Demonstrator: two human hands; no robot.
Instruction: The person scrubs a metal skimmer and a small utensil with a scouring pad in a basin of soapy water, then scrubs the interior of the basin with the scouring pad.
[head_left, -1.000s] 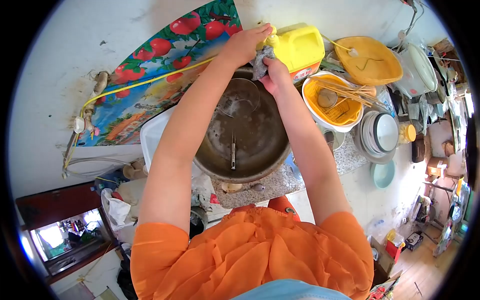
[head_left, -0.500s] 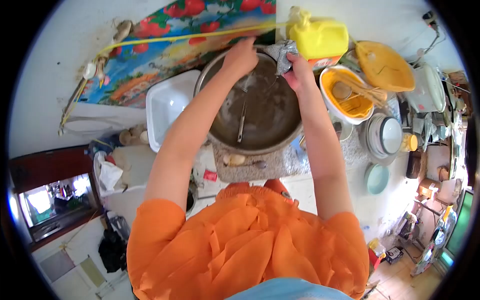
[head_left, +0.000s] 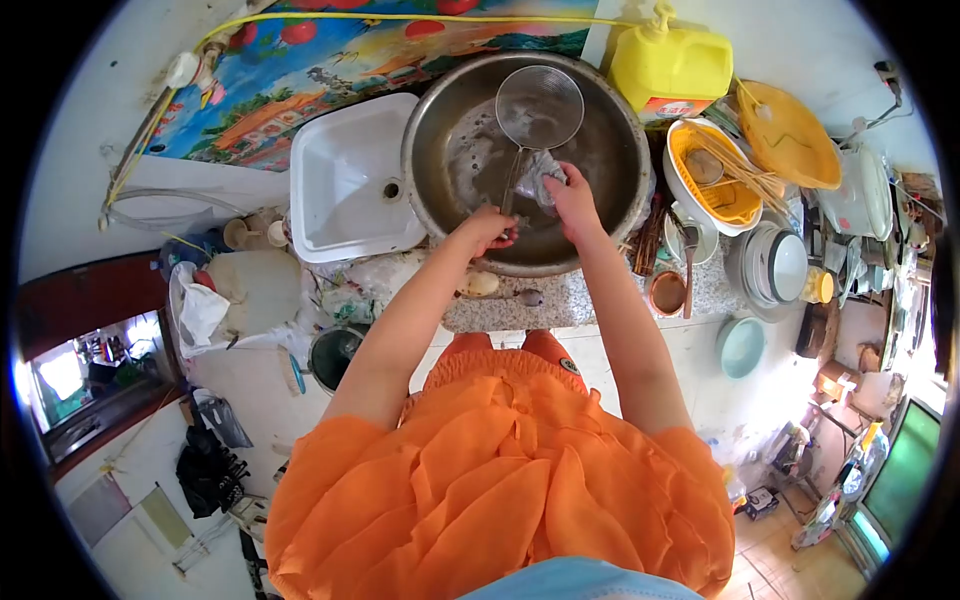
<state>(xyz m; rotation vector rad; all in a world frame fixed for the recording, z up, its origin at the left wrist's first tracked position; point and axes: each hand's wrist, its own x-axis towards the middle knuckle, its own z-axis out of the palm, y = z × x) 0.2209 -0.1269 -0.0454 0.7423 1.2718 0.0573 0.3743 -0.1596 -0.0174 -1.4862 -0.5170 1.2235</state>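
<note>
My left hand [head_left: 488, 229] is closed around the lower handle of a wire mesh strainer [head_left: 540, 108]. Its round mesh head points away from me over the far part of a wide metal basin [head_left: 420, 190]. In my right hand [head_left: 573, 200] is a crumpled grey scrubbing cloth [head_left: 540, 178], held against or just beside the strainer's handle; I cannot tell which. Murky water with patches of foam [head_left: 470, 145] lies in the basin under both hands.
Left of the basin is a white sink [head_left: 310, 190]. To the right stand a yellow jug [head_left: 672, 65], a white bowl [head_left: 690, 190] with an orange basket and chopsticks, and stacked plates [head_left: 788, 268]. Along the counter's front edge lies a pale lump [head_left: 480, 284].
Both hands have come from the basin's far rim toward its near side. The mesh head, hardly visible before, now shows fully. The grey cloth has moved from the rim to the handle. The view has shifted.
</note>
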